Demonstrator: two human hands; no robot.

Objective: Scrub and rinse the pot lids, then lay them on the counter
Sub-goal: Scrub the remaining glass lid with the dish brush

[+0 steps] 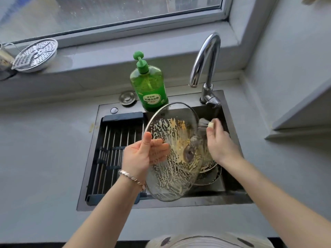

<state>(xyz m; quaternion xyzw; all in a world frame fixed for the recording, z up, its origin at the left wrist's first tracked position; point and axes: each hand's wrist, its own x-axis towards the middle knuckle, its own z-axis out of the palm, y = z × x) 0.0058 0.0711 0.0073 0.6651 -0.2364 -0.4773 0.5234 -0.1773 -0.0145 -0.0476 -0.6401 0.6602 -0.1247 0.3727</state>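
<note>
A large glass pot lid (172,178) with a metal rim is held tilted on edge over the sink, its glass streaked with yellowish suds. My left hand (138,158) grips its left rim, thumb on the near face and fingers behind the glass. My right hand (220,142) reaches round the lid's right side and holds a grey scrubber (202,123) against its far face. The lid's knob (189,153) shows through the glass. Below it in the basin lies a second lid or pan (209,178), mostly hidden.
A dark drain rack (114,140) fills the left half of the steel sink (89,169). A green dish soap bottle (150,86) and a chrome faucet (206,56) stand behind it. Grey counter (44,149) lies on both sides. A perforated metal steamer tray (35,54) rests on the windowsill.
</note>
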